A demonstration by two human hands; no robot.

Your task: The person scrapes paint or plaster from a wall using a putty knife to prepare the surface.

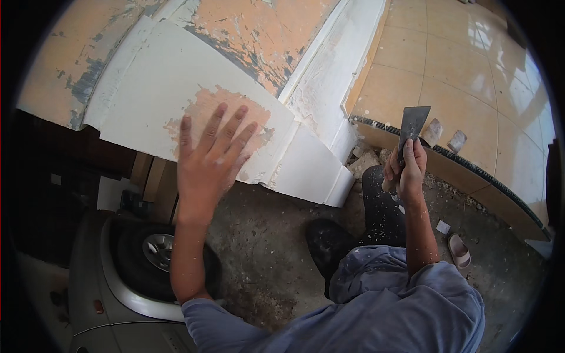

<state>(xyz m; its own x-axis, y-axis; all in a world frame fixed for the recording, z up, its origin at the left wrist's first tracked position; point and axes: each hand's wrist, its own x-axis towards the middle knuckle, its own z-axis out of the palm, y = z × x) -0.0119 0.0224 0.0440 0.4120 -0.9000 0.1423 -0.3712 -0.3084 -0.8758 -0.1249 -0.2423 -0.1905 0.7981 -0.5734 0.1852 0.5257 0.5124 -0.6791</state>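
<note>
My left hand [214,150] is spread, its fingers apart, over a rough peach patch [260,115] bared in the white painted wall surface [145,84]; it appears to rest on it. On the right, my right hand [409,172] grips the handle of a scraper [414,121], whose flat metal blade points up and away from me. Above the white band, a peach area with gray streaks [251,35] has lost its paint. A white moulded strip [326,75] borders that area on the right. Pale flakes dot my right forearm and trousers.
Right of the wall rises a tiled step [459,84] with a dark edge strip and two whitish lumps [457,141]. Debris [364,162] lies in the corner. A slipper [459,250] sits on the concrete floor [260,229]. At lower left stands a car [92,282].
</note>
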